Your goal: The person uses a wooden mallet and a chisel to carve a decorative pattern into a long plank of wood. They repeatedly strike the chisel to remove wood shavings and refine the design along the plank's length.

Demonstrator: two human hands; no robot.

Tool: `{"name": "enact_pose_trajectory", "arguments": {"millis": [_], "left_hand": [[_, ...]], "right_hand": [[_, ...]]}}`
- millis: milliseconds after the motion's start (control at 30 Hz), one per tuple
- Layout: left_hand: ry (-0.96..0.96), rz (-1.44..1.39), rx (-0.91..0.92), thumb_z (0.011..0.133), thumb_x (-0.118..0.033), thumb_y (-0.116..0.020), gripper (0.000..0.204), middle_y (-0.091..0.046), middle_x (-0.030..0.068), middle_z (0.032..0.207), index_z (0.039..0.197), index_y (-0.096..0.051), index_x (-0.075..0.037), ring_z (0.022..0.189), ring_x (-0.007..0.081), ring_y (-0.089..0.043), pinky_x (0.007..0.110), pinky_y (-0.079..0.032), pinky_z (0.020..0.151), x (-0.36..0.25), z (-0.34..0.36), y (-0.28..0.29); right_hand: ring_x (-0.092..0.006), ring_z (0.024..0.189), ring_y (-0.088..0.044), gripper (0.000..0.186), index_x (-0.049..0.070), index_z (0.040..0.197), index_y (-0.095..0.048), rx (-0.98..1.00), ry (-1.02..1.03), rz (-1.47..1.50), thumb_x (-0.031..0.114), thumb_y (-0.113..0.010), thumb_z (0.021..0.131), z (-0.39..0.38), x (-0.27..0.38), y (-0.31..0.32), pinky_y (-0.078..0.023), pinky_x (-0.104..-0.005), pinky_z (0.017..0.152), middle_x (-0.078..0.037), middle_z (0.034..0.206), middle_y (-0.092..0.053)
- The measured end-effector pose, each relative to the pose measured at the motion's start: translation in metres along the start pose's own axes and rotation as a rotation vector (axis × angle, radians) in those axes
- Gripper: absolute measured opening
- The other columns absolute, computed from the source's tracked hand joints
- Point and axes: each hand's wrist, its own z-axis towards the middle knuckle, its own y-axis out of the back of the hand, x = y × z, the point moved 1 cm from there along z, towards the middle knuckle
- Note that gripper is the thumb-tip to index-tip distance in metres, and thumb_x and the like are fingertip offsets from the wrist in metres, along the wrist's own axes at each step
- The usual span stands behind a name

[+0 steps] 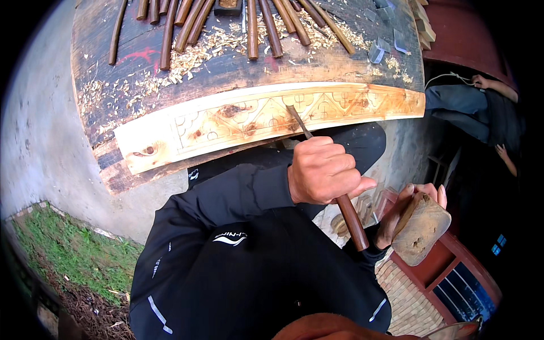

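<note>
My left hand [328, 171] is closed in a fist round a wood-carving chisel [352, 224], whose brown wooden handle sticks out below the fist. Its metal blade slants up and left, with the tip on a long pale board [153, 128]. Pencilled and partly cut patterns of arcs and zigzags run along this board, with brown knots among them. Off to the right and lower, my right hand [391, 222] grips a worn wooden mallet [422, 229], raised apart from the chisel's handle end. The mallet hides part of that hand.
The board lies along the near edge of a dark, worn workbench [90, 39]. Several wooden-handled tools [253, 34] fan out at the back among wood shavings [195, 59]. Small grey blocks [376, 52] sit at the back right. Another person [481, 107] is at the far right.
</note>
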Motion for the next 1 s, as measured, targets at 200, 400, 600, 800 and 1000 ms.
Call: {"name": "enact_pose_trajectory", "arguments": {"millis": [200, 400, 600, 800, 1000], "left_hand": [[0.150, 0.042, -0.142, 0.080, -0.018, -0.086, 0.046, -0.040, 0.0056, 0.055, 0.060, -0.045, -0.009, 0.044, 0.0250, -0.045, 0.038, -0.032, 0.043, 0.007, 0.029, -0.012], [0.265, 0.019, -0.226, 0.084, -0.013, -0.082, 0.045, -0.040, 0.0075, 0.053, 0.060, -0.045, -0.008, 0.043, 0.0263, -0.046, 0.039, -0.033, 0.043, 0.011, 0.045, -0.009], [0.234, 0.059, -0.233, 0.085, -0.012, -0.081, 0.045, -0.042, 0.0069, 0.053, 0.059, -0.044, -0.008, 0.044, 0.0267, -0.047, 0.039, -0.035, 0.043, 0.014, 0.046, -0.006], [0.168, 0.018, -0.198, 0.084, -0.015, -0.082, 0.045, -0.047, 0.0073, 0.052, 0.057, -0.045, -0.009, 0.044, 0.0262, -0.052, 0.038, -0.038, 0.043, 0.010, 0.036, -0.006], [0.296, -0.010, -0.141, 0.088, -0.017, -0.079, 0.046, -0.046, 0.0094, 0.049, 0.055, -0.048, -0.008, 0.042, 0.0286, -0.051, 0.039, -0.036, 0.041, 0.015, 0.057, -0.002]], "right_hand": [[-0.0222, 0.080, -0.061, 0.055, -0.007, 0.141, -0.038, -0.189, -0.078, 0.317, 0.000, -0.067, 0.094, 0.007, -0.002, 0.006, -0.054, -0.0372, 0.076, -0.013, 0.103, -0.062], [-0.0239, 0.074, -0.060, 0.052, -0.002, 0.137, -0.047, -0.603, 0.145, 0.864, 0.007, -0.067, 0.090, 0.076, -0.012, 0.054, -0.051, -0.0358, 0.067, -0.015, 0.096, -0.063], [-0.0216, 0.097, -0.072, 0.039, -0.004, 0.120, -0.066, 0.009, -0.334, -0.137, 0.020, -0.076, 0.090, 0.054, -0.013, 0.044, -0.056, -0.0339, 0.090, -0.015, 0.107, -0.072], [-0.0199, 0.097, -0.072, 0.040, -0.006, 0.122, -0.066, -0.252, 0.235, -0.183, 0.005, -0.081, 0.088, 0.054, 0.001, 0.001, -0.058, -0.0320, 0.085, -0.016, 0.115, -0.073], [-0.0184, 0.100, -0.070, 0.041, -0.006, 0.127, -0.062, -0.080, 0.111, -0.111, -0.001, -0.077, 0.089, 0.049, 0.005, 0.004, -0.057, -0.0302, 0.088, -0.015, 0.115, -0.072]]}}
